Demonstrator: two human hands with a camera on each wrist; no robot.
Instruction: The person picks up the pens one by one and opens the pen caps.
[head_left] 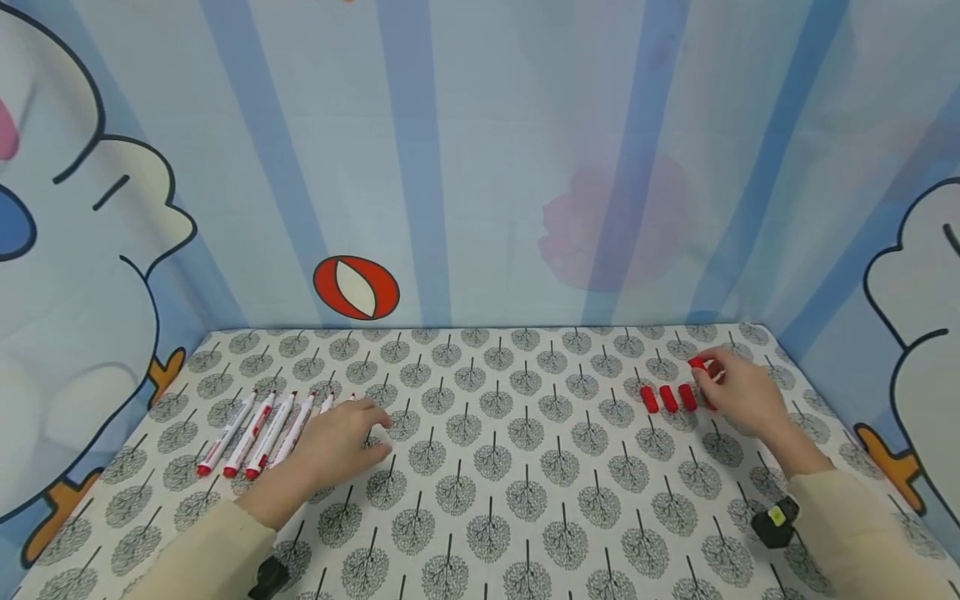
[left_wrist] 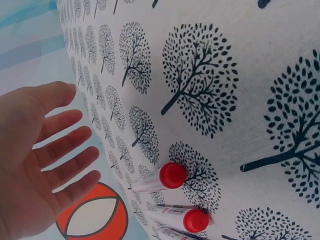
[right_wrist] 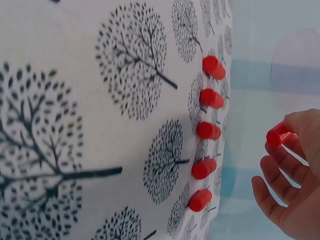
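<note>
A red marker cap [right_wrist: 276, 136] is pinched between the thumb and fingers of my right hand [head_left: 741, 395], raised above the table. Below it lies a row of several red caps [head_left: 667, 398], partly covered by the hand in the head view; the right wrist view shows the row whole. My left hand [head_left: 341, 442] hovers over the right end of a row of white markers [head_left: 249, 435], its fingers spread and holding nothing. The markers have red ends facing the front; some are hidden behind this hand. In the left wrist view a red marker end [left_wrist: 173, 175] shows below the fingers.
A white cloth with grey tree prints [head_left: 525, 500] covers the table. Behind it hangs a blue striped curtain [head_left: 487, 167] with cartoon figures at both sides and a printed red ball [head_left: 356, 287].
</note>
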